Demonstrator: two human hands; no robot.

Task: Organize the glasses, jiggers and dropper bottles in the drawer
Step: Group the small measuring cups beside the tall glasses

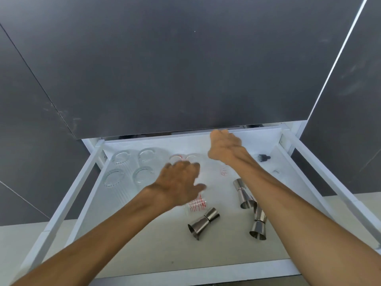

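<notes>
The white drawer [237,134] stands pulled out. Several ribbed clear glasses [123,157] stand at its back left. Two small measuring glasses with red marks [175,158] stand at the back middle. A third measuring glass [195,205] lies just under my left hand [178,183], which hovers palm down with the thumb spread. A fourth measuring glass [224,172] stands below my right wrist. My right hand [224,149] reaches to the back wall with its fingers curled; what they hold is hidden. Three steel jiggers [204,222] [243,194] [258,227] lie on their sides. A black-capped dropper bottle [262,157] lies at the back right.
A dark cabinet front [185,69] rises right behind the drawer. White slide rails [68,203] run along both sides. A small clear object [276,172] lies near the right wall. The drawer's front part shows bare liner [154,254].
</notes>
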